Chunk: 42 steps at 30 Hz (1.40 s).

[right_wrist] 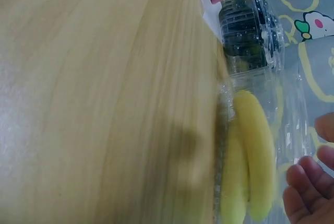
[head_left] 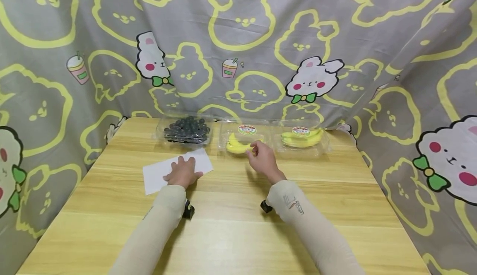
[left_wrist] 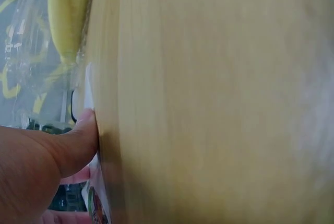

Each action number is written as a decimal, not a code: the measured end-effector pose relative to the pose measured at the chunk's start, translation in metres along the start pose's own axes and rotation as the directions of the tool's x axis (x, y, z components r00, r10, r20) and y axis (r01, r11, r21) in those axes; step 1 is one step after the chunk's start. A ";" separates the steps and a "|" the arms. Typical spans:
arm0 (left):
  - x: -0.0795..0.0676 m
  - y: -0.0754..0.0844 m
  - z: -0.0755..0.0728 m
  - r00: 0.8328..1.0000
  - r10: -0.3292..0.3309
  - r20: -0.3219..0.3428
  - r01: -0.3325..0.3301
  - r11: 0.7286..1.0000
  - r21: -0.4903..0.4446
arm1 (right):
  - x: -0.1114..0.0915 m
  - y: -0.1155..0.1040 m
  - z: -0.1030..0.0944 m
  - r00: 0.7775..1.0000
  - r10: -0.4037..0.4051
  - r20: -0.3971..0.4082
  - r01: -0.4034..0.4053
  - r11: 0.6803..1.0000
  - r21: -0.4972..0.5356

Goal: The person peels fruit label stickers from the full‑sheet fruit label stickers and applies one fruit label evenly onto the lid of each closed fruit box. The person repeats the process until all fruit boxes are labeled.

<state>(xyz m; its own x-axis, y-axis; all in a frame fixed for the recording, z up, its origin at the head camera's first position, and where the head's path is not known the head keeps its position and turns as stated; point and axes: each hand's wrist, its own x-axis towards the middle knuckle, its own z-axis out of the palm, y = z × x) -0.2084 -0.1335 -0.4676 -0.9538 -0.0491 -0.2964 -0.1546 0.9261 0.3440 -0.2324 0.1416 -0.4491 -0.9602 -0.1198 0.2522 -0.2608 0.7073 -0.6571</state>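
Note:
My left hand (head_left: 182,172) rests on a white sheet of paper (head_left: 155,177) on the table, its fingers spread over it. In the left wrist view, part of a colourful round sticker (left_wrist: 95,207) shows at the paper near the fingers. My right hand (head_left: 263,159) is raised over the front of the middle clear box, its fingers loosely bent. Nothing shows between the thumb and fingers in the right wrist view. Inside the middle box lie yellow bananas (head_left: 235,146), and a round label (head_left: 247,130) sits on its lid.
To the left stands a clear box of dark grapes (head_left: 187,130), with no label seen on it. A third clear box at the right holds bananas (head_left: 303,139) and bears a round label (head_left: 300,131). A patterned curtain (head_left: 246,92) hangs behind the wooden table (head_left: 231,233).

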 end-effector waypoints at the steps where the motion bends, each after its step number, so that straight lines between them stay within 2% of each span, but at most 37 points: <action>1: -0.001 -0.001 -0.001 1.000 0.007 -0.001 -0.007 1.000 0.000 | 0.000 0.001 0.001 1.000 0.006 0.014 -0.006 1.000 -0.006; 6: -0.004 -0.003 -0.004 0.999 0.047 0.013 -0.047 0.999 0.002 | 0.000 0.004 0.002 0.997 0.054 0.059 -0.053 0.998 -0.015; 9: -0.005 -0.005 -0.007 0.998 0.056 0.022 -0.056 0.998 0.009 | 0.002 0.006 0.003 0.997 0.053 0.058 -0.053 0.999 -0.006; 17: -0.004 -0.009 -0.010 0.999 0.042 0.030 -0.042 0.999 0.001 | 0.007 0.003 0.012 0.994 0.060 0.090 -0.069 0.993 0.099; 27: -0.002 -0.007 -0.008 0.998 0.039 0.045 -0.039 0.999 0.001 | 0.007 -0.008 0.026 0.985 0.021 0.169 -0.043 0.991 0.125; 37: -0.001 -0.006 -0.008 0.998 0.049 0.028 -0.049 0.999 0.003 | 0.013 -0.024 0.036 0.975 -0.017 0.222 -0.018 0.988 0.152; 42: -0.001 -0.007 -0.007 0.999 0.045 0.030 -0.044 0.999 -0.005 | 0.016 -0.029 0.044 0.962 -0.045 0.268 0.003 0.988 0.154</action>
<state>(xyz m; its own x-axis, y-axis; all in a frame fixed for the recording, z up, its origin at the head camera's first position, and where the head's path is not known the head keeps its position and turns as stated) -0.2078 -0.1431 -0.4634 -0.9515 0.0035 -0.3076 -0.1134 0.9256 0.3612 -0.2449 0.0883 -0.4568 -0.9391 -0.3338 0.0817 -0.2761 0.5910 -0.7580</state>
